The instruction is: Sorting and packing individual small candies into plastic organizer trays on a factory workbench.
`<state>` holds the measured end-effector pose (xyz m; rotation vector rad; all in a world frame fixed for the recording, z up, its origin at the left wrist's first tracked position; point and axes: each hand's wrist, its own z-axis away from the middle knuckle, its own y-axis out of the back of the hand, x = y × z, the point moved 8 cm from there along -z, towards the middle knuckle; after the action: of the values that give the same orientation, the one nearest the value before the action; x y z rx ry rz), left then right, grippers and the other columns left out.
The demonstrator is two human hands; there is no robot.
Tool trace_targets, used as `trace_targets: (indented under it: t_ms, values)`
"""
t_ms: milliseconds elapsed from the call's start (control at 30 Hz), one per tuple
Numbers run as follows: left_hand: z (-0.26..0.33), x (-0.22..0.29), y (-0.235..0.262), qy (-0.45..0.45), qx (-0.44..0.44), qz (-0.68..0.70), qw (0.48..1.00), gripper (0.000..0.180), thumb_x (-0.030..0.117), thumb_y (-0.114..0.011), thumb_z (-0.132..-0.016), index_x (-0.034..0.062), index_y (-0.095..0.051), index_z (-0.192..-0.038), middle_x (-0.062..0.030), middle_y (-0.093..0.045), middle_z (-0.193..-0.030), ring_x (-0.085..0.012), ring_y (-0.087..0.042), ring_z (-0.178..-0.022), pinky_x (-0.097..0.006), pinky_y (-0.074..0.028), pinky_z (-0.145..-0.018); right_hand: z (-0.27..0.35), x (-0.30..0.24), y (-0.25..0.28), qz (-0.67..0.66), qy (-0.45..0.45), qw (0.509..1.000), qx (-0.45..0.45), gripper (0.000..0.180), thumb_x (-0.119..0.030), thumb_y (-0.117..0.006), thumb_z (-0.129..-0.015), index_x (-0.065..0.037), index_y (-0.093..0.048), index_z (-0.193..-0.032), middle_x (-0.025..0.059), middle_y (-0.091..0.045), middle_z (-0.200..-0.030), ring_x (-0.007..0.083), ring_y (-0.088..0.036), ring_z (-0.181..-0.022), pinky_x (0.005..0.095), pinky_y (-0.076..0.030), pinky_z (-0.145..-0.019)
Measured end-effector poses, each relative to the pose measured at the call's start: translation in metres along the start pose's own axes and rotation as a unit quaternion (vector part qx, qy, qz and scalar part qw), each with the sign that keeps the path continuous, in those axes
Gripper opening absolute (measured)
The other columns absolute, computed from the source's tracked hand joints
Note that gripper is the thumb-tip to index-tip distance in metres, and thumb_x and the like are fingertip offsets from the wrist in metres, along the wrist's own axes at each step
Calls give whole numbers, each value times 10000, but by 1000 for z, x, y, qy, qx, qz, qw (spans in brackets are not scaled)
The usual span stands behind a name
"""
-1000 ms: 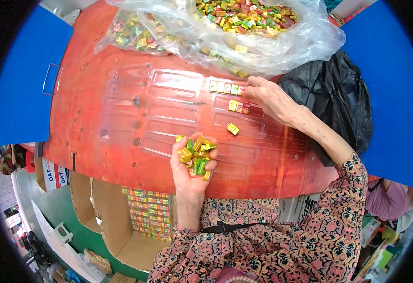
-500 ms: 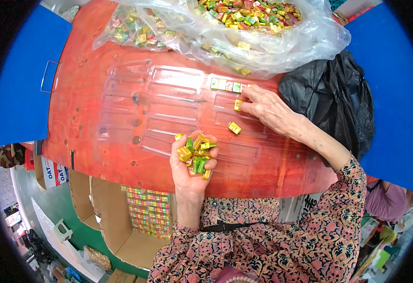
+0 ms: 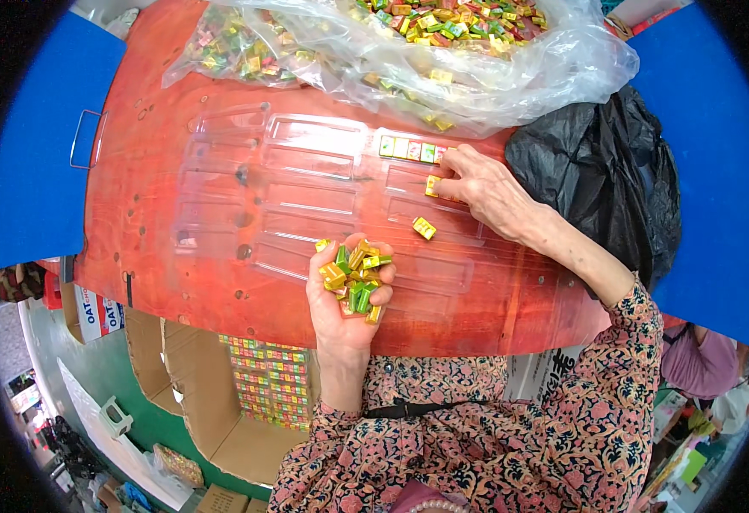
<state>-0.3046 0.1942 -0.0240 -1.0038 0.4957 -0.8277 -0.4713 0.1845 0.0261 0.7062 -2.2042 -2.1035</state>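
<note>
My left hand [image 3: 333, 318] is palm up, fingers curled round a heap of small wrapped candies [image 3: 359, 272] in gold, green and yellow. Over the clear plastic tray [image 3: 313, 202], my right hand [image 3: 484, 190] is bent down with its fingers closed. Its thumb touches a yellow wrapped candy [image 3: 432, 185]; the fingertips are partly hidden. Above that, a row of candies [image 3: 407, 149] lies side by side in the tray's top right slot, its right end covered by my fingers. A loose yellow candy [image 3: 424, 227] rests on the tray between my hands.
A large clear bag [image 3: 563, 81] of loose candies lies at the table's far side. To the right is a crumpled black plastic bag [image 3: 592, 162]. Below the red table [image 3: 178, 299], an open carton [image 3: 208, 398] holds filled packs [image 3: 270, 380]. Blue panels [image 3: 50, 154] flank both sides.
My right hand has shifted slightly right, its fingers staying beside the row and the yellow candy. My left hand keeps its heap. The whole view has moved a little.
</note>
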Motion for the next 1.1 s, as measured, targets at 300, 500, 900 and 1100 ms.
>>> trace_targets:
  t_ms: [300, 500, 900, 1100]
  values:
    - [-2, 0, 1, 2, 9, 0, 1000, 336, 327, -449, -863, 60, -579, -1019, -214, -587, -928, -282, -541, -719, -277, -439, -454, -3, 3, -3, -48, -15, 998, 23, 290, 37, -542, -703, -25, -598, -981, 126, -507, -883, 280, -525, -847, 351, -455, -697]
    - [-2, 1, 1, 0, 18, 4, 1000, 338, 325, -447, -862, 58, -575, -1024, -217, -587, -923, -285, -542, -714, -278, -435, -448, 2, 45, 12, -343, -244, 896, 139, 224, -8, -629, -753, 16, -601, -974, 69, -613, -837, 123, -572, -737, 260, -461, -670]
    - [-4, -1, 2, 2, 21, -2, 1000, 343, 328, -443, -862, 57, -576, -1024, -212, -589, -921, -278, -540, -711, -269, -429, -449, -12, 13, 0, -206, -113, 957, 172, 189, -12, -637, -737, 3, -592, -920, 111, -572, -783, 233, -576, -709, 309, -458, -622]
    - [-3, 0, 3, 3, 15, -7, 1000, 347, 332, -448, -860, 59, -580, -1026, -206, -591, -925, -278, -538, -716, -270, -429, -456, -7, 14, 19, -114, -105, 964, 215, 153, -25, -638, -736, -7, -594, -882, 101, -562, -787, 236, -576, -710, 310, -462, -610]
